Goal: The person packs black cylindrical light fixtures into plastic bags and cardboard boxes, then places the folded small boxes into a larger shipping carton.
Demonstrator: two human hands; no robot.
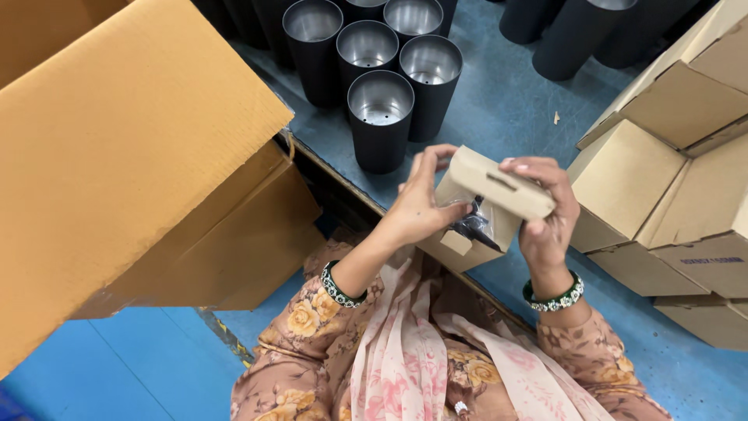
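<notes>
Fingers of left hand [421, 204] and right hand [548, 222] holding small cardboard box [489, 204], blue table [499, 109], black metal cups [380, 117] behind

Small tan carton [499, 195] centre; big brown box [117, 156] left; cartons stacked [670, 187] right.

Five open black cups [380, 117]; one small carton [483, 210]; two hands [421, 204].

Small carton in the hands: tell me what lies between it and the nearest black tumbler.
Head view: only bare blue-grey table top separates the small carton from the nearest black tumbler.
</notes>
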